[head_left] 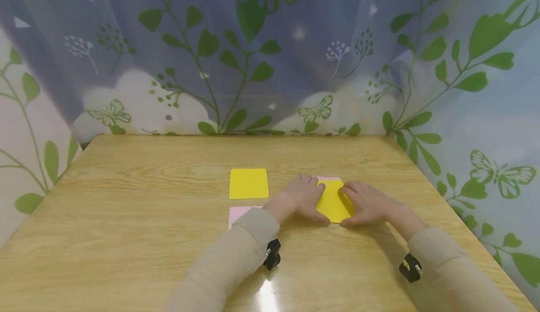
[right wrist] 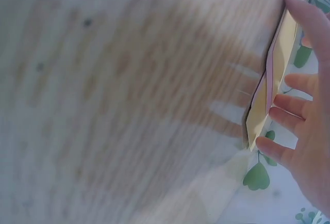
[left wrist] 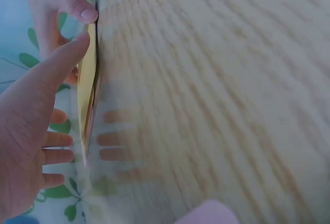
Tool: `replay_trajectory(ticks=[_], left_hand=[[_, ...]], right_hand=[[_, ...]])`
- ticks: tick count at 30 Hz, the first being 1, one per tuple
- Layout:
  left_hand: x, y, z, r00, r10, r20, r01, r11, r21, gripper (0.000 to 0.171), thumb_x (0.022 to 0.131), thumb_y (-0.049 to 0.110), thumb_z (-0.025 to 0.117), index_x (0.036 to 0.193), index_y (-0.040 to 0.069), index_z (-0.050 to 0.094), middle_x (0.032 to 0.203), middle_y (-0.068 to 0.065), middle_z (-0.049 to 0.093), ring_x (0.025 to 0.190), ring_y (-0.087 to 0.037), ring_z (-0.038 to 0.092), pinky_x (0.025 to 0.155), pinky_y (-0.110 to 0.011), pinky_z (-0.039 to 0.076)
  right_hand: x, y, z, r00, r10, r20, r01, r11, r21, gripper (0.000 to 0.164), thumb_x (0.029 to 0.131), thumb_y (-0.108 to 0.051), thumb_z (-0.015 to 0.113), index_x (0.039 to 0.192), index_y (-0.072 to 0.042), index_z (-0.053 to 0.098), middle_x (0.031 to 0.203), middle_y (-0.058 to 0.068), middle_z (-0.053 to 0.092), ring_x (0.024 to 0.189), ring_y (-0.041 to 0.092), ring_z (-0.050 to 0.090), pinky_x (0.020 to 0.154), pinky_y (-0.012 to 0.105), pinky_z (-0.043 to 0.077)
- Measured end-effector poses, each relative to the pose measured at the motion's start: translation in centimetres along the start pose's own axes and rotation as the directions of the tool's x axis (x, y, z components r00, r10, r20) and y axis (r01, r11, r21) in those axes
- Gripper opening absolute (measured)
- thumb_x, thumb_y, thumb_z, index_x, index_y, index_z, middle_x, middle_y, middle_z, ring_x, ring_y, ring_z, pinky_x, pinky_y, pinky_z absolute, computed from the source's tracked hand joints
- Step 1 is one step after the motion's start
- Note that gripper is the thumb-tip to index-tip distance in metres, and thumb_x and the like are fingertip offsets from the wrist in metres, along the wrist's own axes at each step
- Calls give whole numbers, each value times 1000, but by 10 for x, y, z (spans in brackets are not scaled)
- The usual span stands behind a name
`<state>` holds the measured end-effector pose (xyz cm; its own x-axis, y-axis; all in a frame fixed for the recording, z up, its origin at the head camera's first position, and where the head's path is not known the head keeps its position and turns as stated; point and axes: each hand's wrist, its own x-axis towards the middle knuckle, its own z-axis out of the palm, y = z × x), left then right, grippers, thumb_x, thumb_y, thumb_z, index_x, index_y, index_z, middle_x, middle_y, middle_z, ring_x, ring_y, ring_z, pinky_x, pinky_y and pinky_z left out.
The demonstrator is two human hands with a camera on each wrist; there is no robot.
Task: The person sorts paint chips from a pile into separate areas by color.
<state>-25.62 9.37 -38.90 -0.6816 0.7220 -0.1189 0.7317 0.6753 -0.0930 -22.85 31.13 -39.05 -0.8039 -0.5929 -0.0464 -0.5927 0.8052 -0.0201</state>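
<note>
In the head view, a yellow paper square [head_left: 333, 204] lies right of centre on the table, with a strip of pink paper [head_left: 329, 178] showing past its far edge. My left hand [head_left: 304, 197] rests at its left side and my right hand [head_left: 366, 203] at its right. Both thumbs come close together at the near edge. The wrist views show the layers slightly raised, with a pink sheet [right wrist: 269, 77] between yellow ones. The left thumb [left wrist: 69, 59] touches the yellow sheet while the other left fingers stretch out straight. Extended right fingers [right wrist: 289, 105] meet the paper's side.
Another yellow square [head_left: 249, 184] lies flat to the left. Nearer, a pink square [head_left: 242, 214] is partly covered by the left sleeve. The wooden table [head_left: 147, 237] ends at a patterned curtain [head_left: 270, 68] behind and at the sides.
</note>
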Motion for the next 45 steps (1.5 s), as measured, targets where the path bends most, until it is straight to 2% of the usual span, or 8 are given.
replay_trajectory(ticks=[5, 11, 21, 26, 31, 37, 41, 45], left_hand=[[3, 4, 5, 1000, 4, 16, -4, 1000, 6, 97, 70, 81, 46, 141, 14, 37, 135, -6, 43, 123, -22, 38, 104, -39, 25], [5, 5, 9, 1000, 7, 6, -7, 1000, 8, 94, 72, 79, 45, 140, 15, 39, 133, -5, 45, 119, -20, 39, 103, -38, 26], [5, 4, 7, 1000, 21, -6, -22, 1000, -13, 89, 73, 77, 49, 138, 16, 41, 128, -5, 47, 119, -20, 40, 104, -38, 25], [4, 5, 6, 1000, 18, -2, -18, 999, -47, 91, 72, 75, 52, 140, 16, 38, 131, -7, 44, 122, -22, 38, 105, -37, 25], [4, 5, 6, 999, 34, -24, -35, 998, -48, 93, 71, 75, 54, 140, 16, 36, 127, -6, 44, 120, -22, 38, 103, -38, 27], [4, 0, -1, 997, 44, -60, -46, 999, -20, 88, 70, 76, 53, 132, 14, 42, 120, -6, 45, 115, -21, 40, 100, -37, 30], [0, -4, -6, 995, 55, -82, -56, 998, -11, 85, 68, 77, 52, 124, 14, 47, 114, -4, 46, 109, -19, 41, 95, -34, 32], [-5, -10, -9, 995, 59, -78, -61, 998, -22, 85, 70, 76, 52, 128, 13, 46, 120, -5, 45, 114, -21, 40, 99, -36, 30]], right_hand=[[0, 0, 3, 1000, 14, 25, -14, 1000, 10, 81, 75, -60, 63, 126, 2, 47, 126, 20, 45, 115, 38, 44, 90, 54, 39], [2, -2, 3, 1000, 5, 17, -5, 1000, 5, 80, 75, -60, 63, 125, 2, 48, 125, 19, 46, 113, 37, 46, 89, 52, 41], [3, -1, 4, 1000, -5, 11, 5, 1000, -2, 81, 75, -61, 62, 124, 2, 48, 124, 19, 46, 112, 36, 47, 89, 51, 41], [4, -2, 5, 1000, -18, 1, 18, 1000, 12, 81, 74, -60, 64, 124, 2, 48, 123, 19, 46, 109, 35, 48, 88, 50, 42], [4, -3, 4, 1000, -20, -12, 21, 999, 46, 85, 73, -60, 66, 127, 3, 45, 126, 21, 45, 112, 37, 47, 89, 52, 41], [7, -7, 0, 999, -41, -30, 43, 998, 55, 92, 72, -64, 64, 130, 4, 42, 129, 22, 43, 115, 39, 45, 92, 53, 39], [10, -9, -2, 994, -75, -76, 78, 996, 42, 90, 70, -60, 69, 128, 4, 44, 127, 20, 44, 113, 36, 47, 91, 50, 41], [15, -11, -4, 991, -90, -102, 94, 995, 27, 84, 71, -55, 70, 127, 2, 45, 125, 18, 45, 110, 34, 48, 91, 48, 41]])
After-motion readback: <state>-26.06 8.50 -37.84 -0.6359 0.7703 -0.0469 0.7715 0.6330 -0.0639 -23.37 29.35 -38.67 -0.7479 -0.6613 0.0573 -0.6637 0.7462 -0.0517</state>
